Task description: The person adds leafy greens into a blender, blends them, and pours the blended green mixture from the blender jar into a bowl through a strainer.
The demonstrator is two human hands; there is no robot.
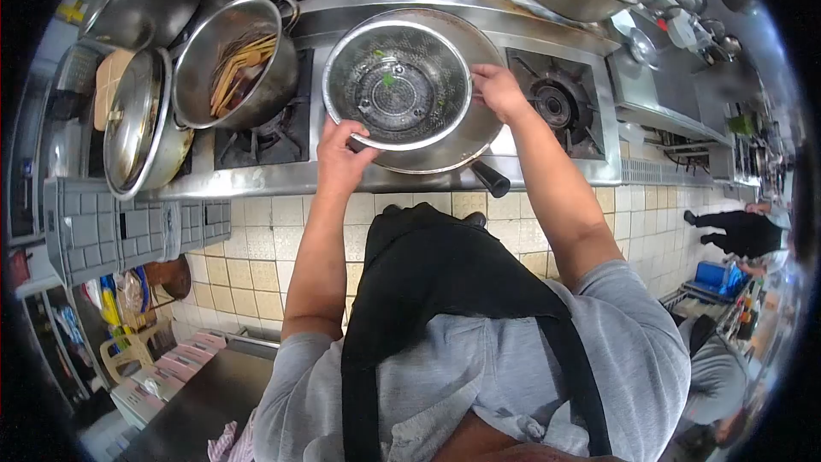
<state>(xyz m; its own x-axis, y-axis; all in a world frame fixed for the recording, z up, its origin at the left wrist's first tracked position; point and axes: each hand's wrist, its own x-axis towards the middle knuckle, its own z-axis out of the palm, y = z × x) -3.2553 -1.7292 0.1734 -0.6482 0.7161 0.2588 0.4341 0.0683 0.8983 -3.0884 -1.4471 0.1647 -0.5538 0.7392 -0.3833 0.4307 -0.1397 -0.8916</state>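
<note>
A metal colander [395, 103] with a few green bits inside is over a wide frying pan [484, 133], whose black handle points toward me. My left hand [344, 152] grips the colander's rim at the lower left, thumb and fingers closed on it. My right hand [498, 92] is at the rim's right side, fingers bent against it; the fingertips are partly hidden behind the rim. Most of the pan is covered by the colander.
Left of the pan, a deep pot [286, 77] holding wooden sticks stands on a burner, beside a lidded pot [162, 150]. A bare burner [553, 104] is at the right. Grey crates [120, 227] stand lower left. Other people are at the far right.
</note>
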